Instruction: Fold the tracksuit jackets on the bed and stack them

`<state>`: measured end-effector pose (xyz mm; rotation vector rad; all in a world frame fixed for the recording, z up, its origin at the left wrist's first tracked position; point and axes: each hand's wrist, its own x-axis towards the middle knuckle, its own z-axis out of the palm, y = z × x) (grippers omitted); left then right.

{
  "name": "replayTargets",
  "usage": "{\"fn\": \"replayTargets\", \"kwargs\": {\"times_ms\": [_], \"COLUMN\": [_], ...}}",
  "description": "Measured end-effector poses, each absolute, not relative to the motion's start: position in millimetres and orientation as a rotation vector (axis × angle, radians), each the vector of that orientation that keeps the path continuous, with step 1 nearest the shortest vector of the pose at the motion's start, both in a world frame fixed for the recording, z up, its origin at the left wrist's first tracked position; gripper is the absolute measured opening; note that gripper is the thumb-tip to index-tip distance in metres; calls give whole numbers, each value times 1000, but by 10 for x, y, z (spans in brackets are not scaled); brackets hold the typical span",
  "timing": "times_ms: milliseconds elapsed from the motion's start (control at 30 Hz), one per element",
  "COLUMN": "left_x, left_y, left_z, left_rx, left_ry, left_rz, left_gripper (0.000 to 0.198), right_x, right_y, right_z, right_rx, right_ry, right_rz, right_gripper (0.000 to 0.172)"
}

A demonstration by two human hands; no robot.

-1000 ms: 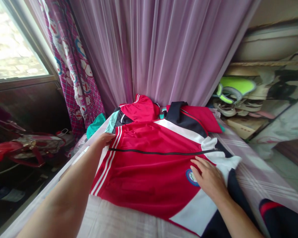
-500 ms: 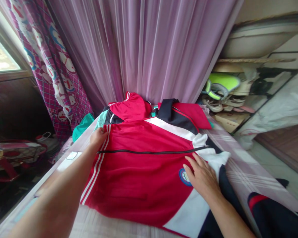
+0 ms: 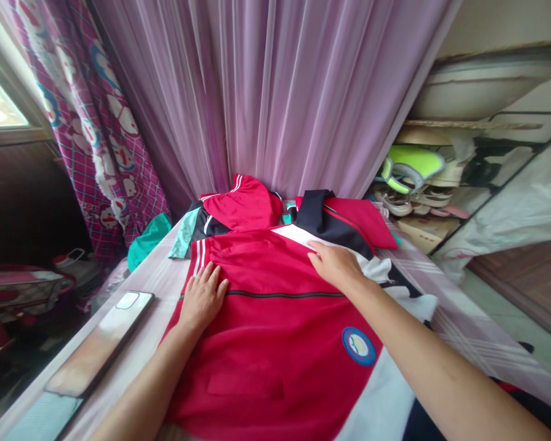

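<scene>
A red, white and navy zip-up jacket (image 3: 257, 343) lies spread on the table, front upward, its dark zipper running left to right. My left hand (image 3: 206, 296) rests flat with fingers apart over the white-striped hem, at the zipper's left end. On the far half of the jacket, by the white chest stripe, my right hand (image 3: 333, 263) reaches with thumb and forefinger apart; its other fingers are partly hidden. It appears to hold nothing. A round blue badge (image 3: 359, 346) sits on the near chest panel. The dark far sleeve (image 3: 314, 208) is folded at the back.
Other red and dark folded clothes (image 3: 248, 205) lie at the table's back, against a purple curtain (image 3: 275, 92). A phone (image 3: 101, 343) lies along the left edge. Shelves on the right hold shoes and a neon-yellow visor (image 3: 416, 162).
My left hand has let go of the hem's far corner and now lies flat nearer the zipper. My right hand has moved from beside the badge across the zipper to the far chest.
</scene>
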<state>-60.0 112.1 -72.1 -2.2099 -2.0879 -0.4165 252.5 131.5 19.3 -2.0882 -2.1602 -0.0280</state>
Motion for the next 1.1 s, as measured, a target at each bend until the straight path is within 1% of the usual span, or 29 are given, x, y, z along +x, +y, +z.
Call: {"fn": "replayTargets", "kwargs": {"times_ms": [67,133,267,333,467,600,733,800,900,1000,1100], "left_x": [-559,-545,-563,-573,-572,-565,-572,-577,-573,-563,-558], "left_y": [1100,1098,1092,1086,1085,1092,1106,1116,1130,1138,1144], "left_z": [-697,-677,-711,-744,-764,-735,-720,-720,-713,-694,-673], "left_rx": [-2213,-2236,-2276,-2315,-2359,-2371,-2366,-2368,-2350,-2346,-2350], "left_ry": [-2130,-2146,-2062,-2000,-1974,-1977,-1974,-1965,-1989,-2013,-2016], "left_rz": [-361,-334,-423,-445,-382,-354,-323,-326,-307,-268,-260], "left_gripper": [51,53,57,56,49,47,49,50,50,50,51], "right_x": [2340,2230,2222,2257,2239,2050,1912,2029,2533,3207,3631], "right_y": [1707,2034,2445,2554,2609,2273,1516,1145,785,658,646], "right_z": [256,247,132,61,-44,-121,-346,-507,-723,-861,-912], "right_rx": [-2093,-2148,-2285,-2317,-2316,-2064,-1522,-1397,-1614,-1880,-1994], "right_ry": [-2150,-2135,-2045,-1945,-1797,-1888,-2339,-2508,-2505,-2325,-2170], "right_rz": [0,57,89,27,-32,-19,92,109,63,-149,-312], "right_gripper": [51,54,37,38,37,45,51,53,54,55,54]}}
